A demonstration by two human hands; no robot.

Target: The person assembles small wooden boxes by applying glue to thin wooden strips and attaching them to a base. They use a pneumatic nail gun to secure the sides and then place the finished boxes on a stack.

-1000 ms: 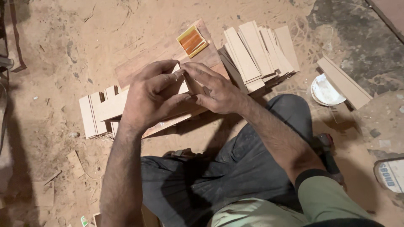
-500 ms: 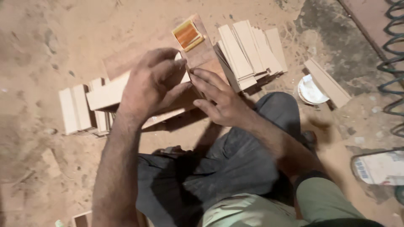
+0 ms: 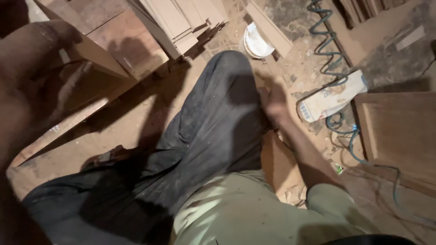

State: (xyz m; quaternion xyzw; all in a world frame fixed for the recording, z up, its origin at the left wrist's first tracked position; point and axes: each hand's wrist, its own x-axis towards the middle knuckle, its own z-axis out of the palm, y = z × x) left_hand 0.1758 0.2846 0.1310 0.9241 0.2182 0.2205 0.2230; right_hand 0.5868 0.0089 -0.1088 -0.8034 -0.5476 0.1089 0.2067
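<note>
Left hand [image 3: 32, 86]: blurred, at 9 o'clock, resting on a flat brown wooden board [image 3: 113, 41]; its grip cannot be told. Right hand [image 3: 272, 97]: at 2 o'clock beside the dark-trousered knee [image 3: 222, 90], fingers loosely curled on nothing visible, near a crumpled white paper bag [image 3: 334, 97]. Stack of pale wooden slats [image 3: 181, 18]: 12 o'clock.

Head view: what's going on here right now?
A person sits on a dusty floor among cut wood. The left hand, close to the camera and blurred, rests on a wooden board. The right hand reaches down beside the knee towards a white carton and a coiled air hose; whether its fingers hold anything cannot be told.
</note>
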